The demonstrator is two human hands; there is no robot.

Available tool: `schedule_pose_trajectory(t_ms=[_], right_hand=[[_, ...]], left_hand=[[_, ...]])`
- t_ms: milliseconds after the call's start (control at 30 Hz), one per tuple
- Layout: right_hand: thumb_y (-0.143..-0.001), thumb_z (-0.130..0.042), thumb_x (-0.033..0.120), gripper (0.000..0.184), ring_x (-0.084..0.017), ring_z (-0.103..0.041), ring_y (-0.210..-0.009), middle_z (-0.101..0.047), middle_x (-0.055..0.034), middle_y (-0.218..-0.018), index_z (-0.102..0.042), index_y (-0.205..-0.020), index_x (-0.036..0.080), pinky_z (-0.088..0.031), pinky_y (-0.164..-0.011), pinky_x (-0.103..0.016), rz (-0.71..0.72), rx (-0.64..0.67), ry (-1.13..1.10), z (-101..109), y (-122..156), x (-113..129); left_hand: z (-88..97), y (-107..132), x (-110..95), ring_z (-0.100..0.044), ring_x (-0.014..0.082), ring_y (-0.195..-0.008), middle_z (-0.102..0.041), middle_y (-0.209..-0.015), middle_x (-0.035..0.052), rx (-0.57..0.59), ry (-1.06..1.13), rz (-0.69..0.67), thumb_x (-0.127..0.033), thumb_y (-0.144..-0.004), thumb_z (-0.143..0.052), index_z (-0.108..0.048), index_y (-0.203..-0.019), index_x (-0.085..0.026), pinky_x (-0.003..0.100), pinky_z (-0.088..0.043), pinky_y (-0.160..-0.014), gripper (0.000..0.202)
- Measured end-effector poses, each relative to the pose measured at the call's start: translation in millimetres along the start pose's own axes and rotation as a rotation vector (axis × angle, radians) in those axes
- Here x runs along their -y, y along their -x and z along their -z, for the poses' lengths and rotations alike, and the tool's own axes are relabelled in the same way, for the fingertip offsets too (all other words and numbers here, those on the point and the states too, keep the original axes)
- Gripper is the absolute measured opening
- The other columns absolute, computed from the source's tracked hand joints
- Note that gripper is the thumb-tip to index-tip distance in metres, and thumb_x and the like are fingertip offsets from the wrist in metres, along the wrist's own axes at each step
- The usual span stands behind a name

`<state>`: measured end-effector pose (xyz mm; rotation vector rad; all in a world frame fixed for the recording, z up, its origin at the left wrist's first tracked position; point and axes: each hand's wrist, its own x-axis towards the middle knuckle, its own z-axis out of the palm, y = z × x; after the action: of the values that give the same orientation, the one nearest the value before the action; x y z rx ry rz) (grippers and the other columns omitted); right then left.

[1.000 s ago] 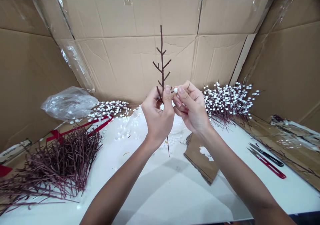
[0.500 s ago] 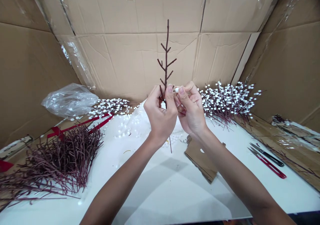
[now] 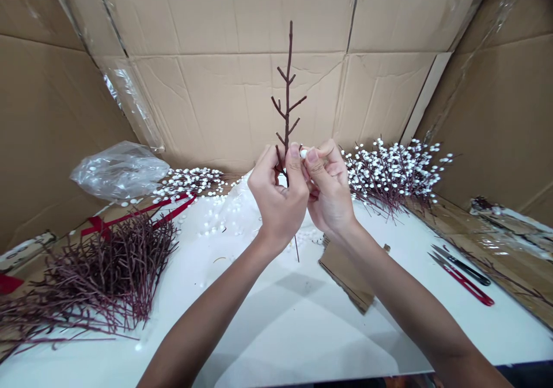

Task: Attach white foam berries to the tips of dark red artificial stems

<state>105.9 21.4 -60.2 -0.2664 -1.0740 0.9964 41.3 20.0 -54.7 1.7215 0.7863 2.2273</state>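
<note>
Held upright in front of the cardboard wall is a brown artificial twig (image 3: 288, 97) with short side shoots, bare along its upper part. My left hand (image 3: 279, 195) is closed around its lower stem, the thumb pressed along it, and the thin end sticks out below. Between thumb and forefinger of my right hand (image 3: 328, 189) is a small white berry (image 3: 303, 153). It sits close to a short side shoot beside my left thumb; whether it touches the tip I cannot tell. The other right fingers are curled in.
A heap of bare twigs (image 3: 112, 267) lies left, near red ribbon (image 3: 177, 210) and a clear plastic bag (image 3: 121, 172). White-berried twigs (image 3: 389, 172) stand back right. Loose berries (image 3: 216, 215) lie mid-table. Two thread snips (image 3: 464, 281) and a cardboard piece (image 3: 348, 273) are at right.
The right fingers with the white berry have shifted slightly left, closer to the twig's side shoot. The twig appears a little higher in view, still in my left hand.
</note>
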Motion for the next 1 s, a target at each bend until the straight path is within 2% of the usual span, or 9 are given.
schedule_pose_trajectory(t_ms=[233, 467, 600, 800, 1000], right_hand=[[-0.076, -0.072, 0.034, 0.035, -0.002, -0.026, -0.038, -0.042, 0.0096, -0.05, -0.04, -0.066, 0.022, -0.015, -0.033, -0.016, -0.018, 0.024, -0.068, 0, -2, 3], [-0.074, -0.073, 0.034, 0.035, -0.001, -0.018, -0.037, -0.047, 0.0109, -0.051, -0.041, -0.067, 0.021, -0.014, -0.035, -0.016, -0.082, 0.056, -0.06, 6, -9, 13], [-0.074, -0.072, 0.037, 0.029, 0.0, -0.018, -0.037, -0.047, 0.0098, -0.051, -0.05, -0.07, 0.019, -0.014, -0.035, -0.017, -0.133, 0.063, -0.064, 12, -14, 17], [-0.062, -0.081, 0.035, 0.031, 0.001, -0.02, -0.037, -0.049, 0.0084, -0.05, -0.057, -0.066, 0.017, -0.013, -0.034, -0.016, -0.076, -0.083, -0.055, 23, -24, 29], [-0.068, -0.077, 0.026, 0.019, 0.003, -0.02, -0.036, -0.062, 0.002, -0.06, -0.069, -0.079, 0.013, -0.014, -0.033, -0.016, -0.131, 0.015, -0.014, 25, -24, 40]], left_hand=[[0.3, -1, -2, -0.04, 0.0083, -0.05, -0.043, -0.054, -0.0034, 0.012, 0.032, 0.022, -0.026, -0.088, -0.054, -0.04, -0.057, -0.019, 0.024, -0.032, -0.049, 0.035], [4.0, -11, 2, -0.047, 0.0075, -0.053, -0.05, -0.055, -0.0035, 0.161, 0.169, 0.103, -0.03, -0.088, -0.055, -0.047, -0.06, -0.018, 0.021, -0.037, -0.051, 0.032], [6.3, -12, 4, -0.051, 0.0086, -0.058, -0.053, -0.059, -0.0024, 0.185, 0.132, 0.154, -0.032, -0.089, -0.053, -0.051, -0.064, -0.017, 0.022, -0.04, -0.057, 0.03], [10.0, -15, 2, -0.05, 0.0085, -0.055, -0.059, -0.062, -0.0007, 0.255, 0.071, 0.176, -0.036, -0.089, -0.052, -0.051, -0.065, -0.017, 0.022, -0.037, -0.052, 0.03], [14.3, -17, 0, -0.047, 0.0085, -0.057, -0.058, -0.063, -0.0003, 0.339, 0.012, 0.118, -0.037, -0.09, -0.051, -0.049, -0.064, -0.017, 0.023, -0.035, -0.052, 0.032]])
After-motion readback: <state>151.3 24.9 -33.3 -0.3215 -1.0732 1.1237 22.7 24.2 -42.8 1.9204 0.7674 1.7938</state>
